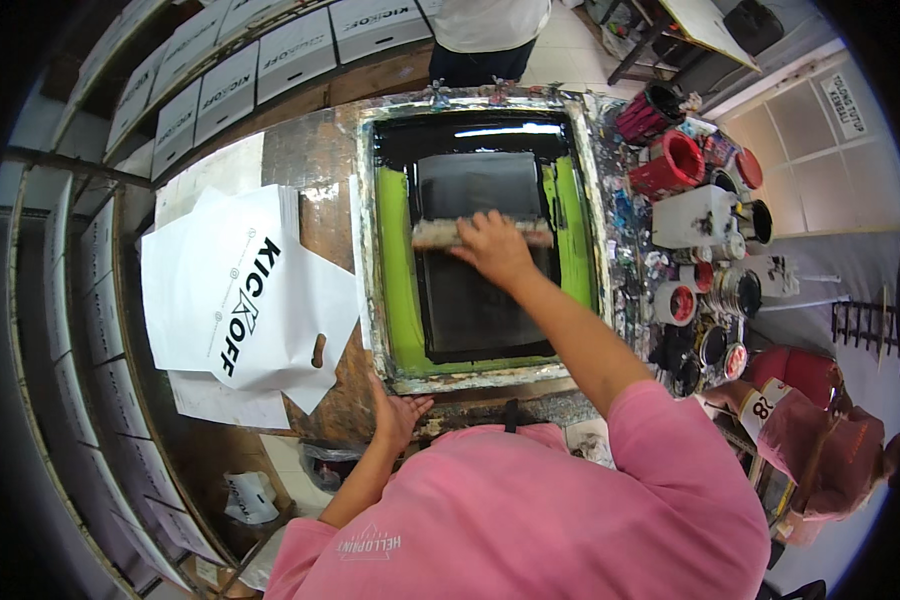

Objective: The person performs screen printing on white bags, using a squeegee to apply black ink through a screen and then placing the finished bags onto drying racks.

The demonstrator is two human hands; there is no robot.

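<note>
A printing screen with a worn, paint-spotted frame, a green border and a dark mesh area lies on the table. My right hand is closed on a wooden-handled squeegee, which lies across the middle of the mesh and is blurred by motion. Black ink pools along the far end of the screen. At the near left corner of the frame is my left hand, its fingers and thumb apart with nothing in them. Whether it touches the frame, I cannot tell.
Left of the screen, white printed plastic bags with cut-out handles lie stacked on the wooden table. Ink cans and tubs crowd the right side. Racks of printed bags stand at left. A person stands beyond the far edge.
</note>
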